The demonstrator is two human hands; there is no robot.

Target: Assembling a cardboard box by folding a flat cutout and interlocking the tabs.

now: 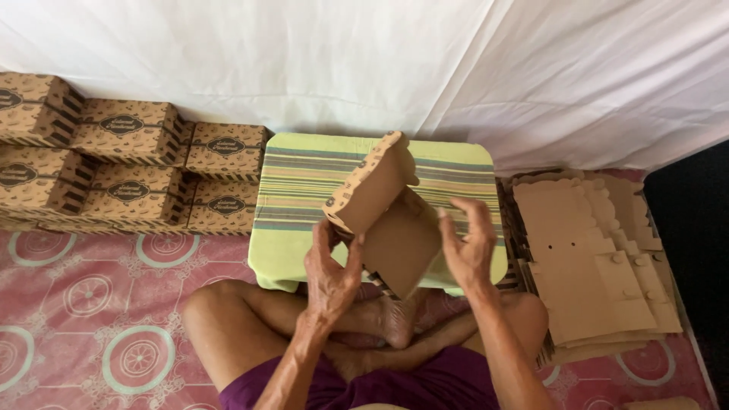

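A brown cardboard box blank (389, 220), partly folded, is held up over a low table. Its lid flap tilts up toward the left and its plain inner side faces me. My left hand (332, 275) grips its lower left edge. My right hand (467, 247) is at its right edge with fingers spread, touching the side. Beneath the box lies a green striped cloth (304, 182) covering the small table.
Finished patterned brown boxes (129, 163) are stacked in rows at the left. A pile of flat unfolded cardboard blanks (588, 258) lies at the right. A white sheet (364, 61) hangs behind. My crossed legs rest on a pink patterned mat (99, 304).
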